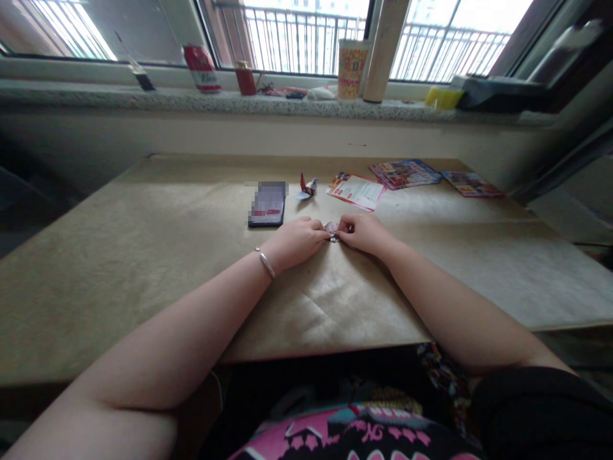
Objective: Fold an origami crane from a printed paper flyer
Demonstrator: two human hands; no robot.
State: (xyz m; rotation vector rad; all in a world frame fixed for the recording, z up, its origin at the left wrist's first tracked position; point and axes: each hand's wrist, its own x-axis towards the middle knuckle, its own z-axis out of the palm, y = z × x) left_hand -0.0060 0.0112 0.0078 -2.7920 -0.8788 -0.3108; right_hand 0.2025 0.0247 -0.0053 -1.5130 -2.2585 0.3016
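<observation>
At the middle of a pale table (143, 268), we see two bare hands meet over a small paper (332, 227) lying between their fingertips. The right hand (366, 231) holds the paper's right edge in a narrow pinch; the left hand (301, 239) lies low with its fingertips on the left edge, though we cannot tell whether they grip or merely press. We judge the chief risk to be a tear or a skewed crease, should the two hands pull unevenly on so small a piece. The fingers cover much of it, so a slipped edge could pass unnoticed. The phone (269, 207) lies just beyond the left hand, on the far left, and we think a careless knuckle could nudge it. Farther off, the paper bird (308, 188) looks light enough for a sweeping hand to topple. The nearest cards (357, 191), far right, could be pushed askew likewise.
</observation>
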